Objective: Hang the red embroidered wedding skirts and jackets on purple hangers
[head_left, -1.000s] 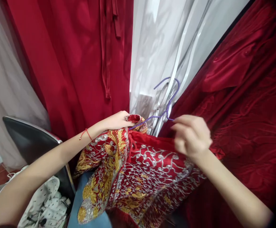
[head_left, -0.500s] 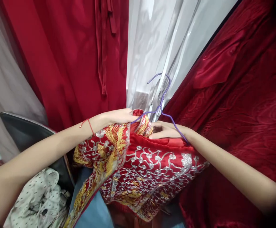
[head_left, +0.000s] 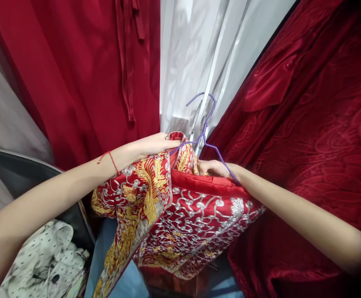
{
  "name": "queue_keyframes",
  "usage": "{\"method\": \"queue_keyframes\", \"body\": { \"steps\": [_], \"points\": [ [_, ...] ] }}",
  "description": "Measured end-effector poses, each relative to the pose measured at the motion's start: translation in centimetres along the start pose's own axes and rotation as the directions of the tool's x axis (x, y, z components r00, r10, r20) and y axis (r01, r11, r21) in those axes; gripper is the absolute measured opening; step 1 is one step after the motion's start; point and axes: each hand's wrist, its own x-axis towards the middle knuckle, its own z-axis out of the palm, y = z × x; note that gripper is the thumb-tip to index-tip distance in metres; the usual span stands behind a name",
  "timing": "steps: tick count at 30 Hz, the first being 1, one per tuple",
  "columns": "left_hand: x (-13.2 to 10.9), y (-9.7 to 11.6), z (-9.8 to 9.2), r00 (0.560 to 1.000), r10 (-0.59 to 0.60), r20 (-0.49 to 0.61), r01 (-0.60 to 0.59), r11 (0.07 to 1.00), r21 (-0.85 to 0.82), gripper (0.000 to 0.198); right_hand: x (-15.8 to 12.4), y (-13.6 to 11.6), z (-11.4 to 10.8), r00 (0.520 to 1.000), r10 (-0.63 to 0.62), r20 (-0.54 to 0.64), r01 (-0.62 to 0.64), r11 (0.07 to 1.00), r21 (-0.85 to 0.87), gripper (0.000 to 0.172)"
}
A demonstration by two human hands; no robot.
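Note:
A red jacket (head_left: pixel 195 211) with gold and silver embroidery hangs over my lap, its stand-up collar at the top. A purple wire hanger (head_left: pixel 204 133) sits at its neck, the left arm tucked inside the garment and the hook pointing up. My left hand (head_left: pixel 158 144) is closed on the left shoulder beside the collar, thumb along the hanger's arm. Behind the hanger's right arm, my right hand (head_left: pixel 216 167) grips the back of the collar; its fingertips are hidden by the cloth. The jacket's right shoulder droops below my right wrist.
Red fabric with ties (head_left: pixel 84 74) hangs at the back left, and white curtain (head_left: pixel 183 58) with pale poles stands behind the hanger. Dark red patterned velvet (head_left: pixel 316 136) fills the right. A black chair (head_left: pixel 15 174) and polka-dot cloth (head_left: pixel 40 256) are at lower left.
The whole view has shifted slightly leftward. The collar now stands higher and more open beside my left thumb, and my right fingers have gone further behind it.

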Motion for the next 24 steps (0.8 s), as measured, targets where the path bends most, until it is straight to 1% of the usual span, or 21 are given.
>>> {"method": "queue_keyframes", "body": {
  "steps": [2,4,7,10,11,12,15,17,18,19,20,21,22,23,24],
  "points": [
    [-0.1,-0.2,-0.1,0.999,0.008,-0.045,-0.008,1.0,-0.017,0.021,-0.6,-0.2,-0.1,0.997,0.053,0.061,-0.054,0.998,0.021,0.019],
    [0.1,-0.3,-0.2,0.998,-0.004,-0.055,0.002,0.999,-0.036,0.022,-1.3,-0.6,-0.4,0.986,0.116,0.123,-0.12,0.993,0.02,0.016],
    [0.7,-0.6,-0.4,1.0,-0.026,-0.015,0.025,0.999,-0.039,0.023,-2.0,-1.2,-1.0,0.964,0.195,0.178,-0.188,0.981,-0.056,0.014],
    [1.4,-0.8,-0.7,1.0,-0.011,0.021,0.01,1.0,0.027,0.027,-2.1,-1.8,-1.5,0.92,0.222,0.322,-0.188,0.973,-0.132,0.02],
    [1.6,-0.9,-0.8,0.999,-0.006,0.04,0.004,0.999,0.048,0.029,-2.2,-2.0,-1.7,0.913,0.228,0.338,-0.185,0.971,-0.154,0.022],
    [1.7,-0.9,-0.9,0.998,-0.008,0.065,0.004,0.998,0.059,0.031,-2.2,-2.1,-1.8,0.919,0.232,0.318,-0.185,0.968,-0.171,0.024],
    [1.7,-1.1,-1.0,0.989,-0.009,0.145,0.007,1.0,0.011,0.036,-2.4,-2.0,-2.5,0.969,0.198,0.147,-0.172,0.97,-0.174,0.028],
    [1.4,-1.2,-1.0,0.982,0.024,0.185,-0.011,0.997,-0.07,0.04,-2.7,-1.5,-3.1,0.993,0.119,0.001,-0.118,0.987,-0.109,0.034],
    [1.3,-1.3,-1.1,0.978,0.025,0.205,-0.004,0.994,-0.106,0.041,-2.8,-1.2,-3.4,0.992,0.067,-0.105,-0.074,0.995,-0.064,0.037],
    [1.2,-1.3,-1.2,0.973,0.006,0.229,0.023,0.992,-0.127,0.042,-2.9,-0.9,-3.6,0.973,0.013,-0.231,-0.019,1.0,-0.023,0.04],
    [1.2,-1.4,-1.3,0.967,-0.031,0.251,0.066,0.989,-0.131,0.043,-3.1,-0.7,-3.8,0.93,-0.038,-0.366,0.043,0.999,0.006,0.043],
    [1.2,-1.4,-1.4,0.963,-0.074,0.261,0.109,0.987,-0.12,0.043,-3.3,-0.5,-3.9,0.869,-0.083,-0.488,0.104,0.994,0.016,0.044],
    [1.3,-1.5,-1.5,0.962,-0.104,0.252,0.134,0.986,-0.102,0.042,-3.4,-0.4,-4.0,0.805,-0.121,-0.581,0.153,0.988,0.007,0.045],
    [1.4,-1.6,-1.6,0.968,-0.109,0.228,0.132,0.987,-0.087,0.042,-3.6,-0.3,-3.9,0.753,-0.153,-0.64,0.185,0.983,-0.018,0.046],
    [1.6,-1.6,-1.6,0.977,-0.092,0.193,0.108,0.991,-0.074,0.041,-3.6,-0.3,-3.9,0.721,-0.177,-0.669,0.193,0.98,-0.052,0.048]
  ]
}}
